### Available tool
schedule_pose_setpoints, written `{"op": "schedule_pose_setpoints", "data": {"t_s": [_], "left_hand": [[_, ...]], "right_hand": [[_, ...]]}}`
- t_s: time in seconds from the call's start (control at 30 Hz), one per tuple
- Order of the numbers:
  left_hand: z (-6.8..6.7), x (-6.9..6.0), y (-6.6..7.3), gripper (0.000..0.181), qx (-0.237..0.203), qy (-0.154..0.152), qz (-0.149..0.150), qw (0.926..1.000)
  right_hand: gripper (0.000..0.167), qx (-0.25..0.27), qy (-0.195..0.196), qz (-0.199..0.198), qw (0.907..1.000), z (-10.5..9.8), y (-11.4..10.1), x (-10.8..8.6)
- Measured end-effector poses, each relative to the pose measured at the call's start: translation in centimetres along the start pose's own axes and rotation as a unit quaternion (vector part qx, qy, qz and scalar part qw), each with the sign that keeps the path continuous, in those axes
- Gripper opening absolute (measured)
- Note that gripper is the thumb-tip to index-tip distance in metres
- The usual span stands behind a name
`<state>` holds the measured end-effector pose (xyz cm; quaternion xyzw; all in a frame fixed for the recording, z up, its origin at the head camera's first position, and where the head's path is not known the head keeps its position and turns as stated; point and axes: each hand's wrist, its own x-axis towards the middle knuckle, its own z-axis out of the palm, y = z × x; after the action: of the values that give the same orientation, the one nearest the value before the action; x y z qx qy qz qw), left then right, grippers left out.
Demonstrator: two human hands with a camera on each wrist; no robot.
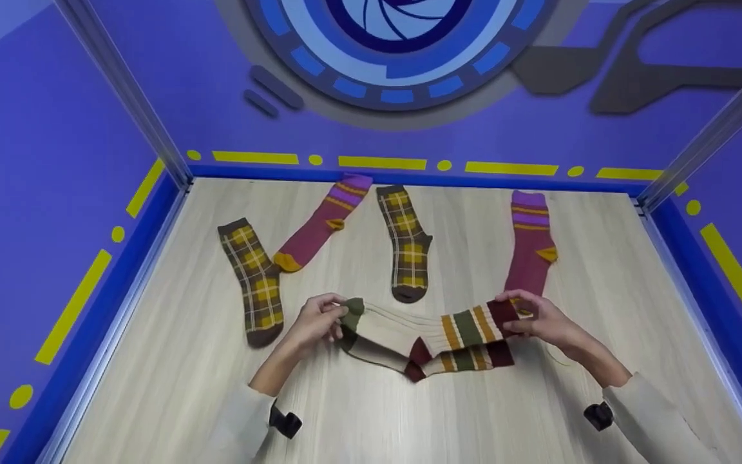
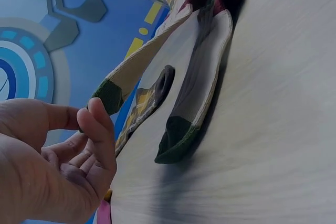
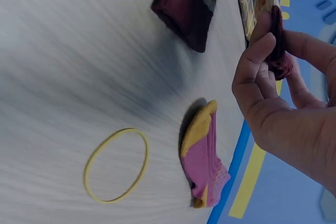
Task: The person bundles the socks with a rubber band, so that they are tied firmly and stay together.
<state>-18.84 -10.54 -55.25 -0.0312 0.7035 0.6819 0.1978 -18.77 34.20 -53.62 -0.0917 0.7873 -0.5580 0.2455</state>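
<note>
Both hands hold up a cream ribbed sock with a green toe, maroon heel and striped leg. My left hand pinches its green toe between thumb and fingers, also seen in the left wrist view. At the other end my right hand pinches the maroon cuff. Beneath it, a matching cream sock lies on the table, partly covered by the raised one in the head view. Just beyond the right hand lies a plum sock, its toe partly hidden behind that hand.
Two brown-and-yellow plaid socks lie beyond the hands, one plaid sock at left and another plaid sock mid-table. Another plum sock touches the left plaid one. A yellow rubber band lies at right. Blue panels wall the table.
</note>
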Motion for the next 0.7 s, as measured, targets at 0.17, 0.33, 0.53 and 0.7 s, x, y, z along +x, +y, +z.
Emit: {"op": "schedule_pose_setpoints", "data": {"t_s": [0.17, 0.33, 0.53, 0.7], "left_hand": [[-0.2, -0.2, -0.1, 0.023, 0.011, -0.012, -0.018, 0.9997], [-0.5, -0.6, -0.7, 0.021, 0.039, -0.018, -0.028, 0.9987], [-0.7, -0.5, -2.2, 0.02, 0.083, -0.023, -0.034, 0.9957], [-0.7, -0.4, -2.6, 0.017, 0.103, -0.022, -0.029, 0.9941]], "right_hand": [[0.051, 0.008, -0.025, 0.009, 0.9996, 0.1, 0.1, -0.8], [0.052, 0.009, -0.042, 0.014, 0.999, 0.4, 0.7, -1.1], [0.049, -0.035, -0.038, 0.017, 0.9985, 1.5, 2.1, -0.4], [0.045, -0.082, -0.039, 0.02, 0.9956, 2.1, 2.5, -0.3]]}}
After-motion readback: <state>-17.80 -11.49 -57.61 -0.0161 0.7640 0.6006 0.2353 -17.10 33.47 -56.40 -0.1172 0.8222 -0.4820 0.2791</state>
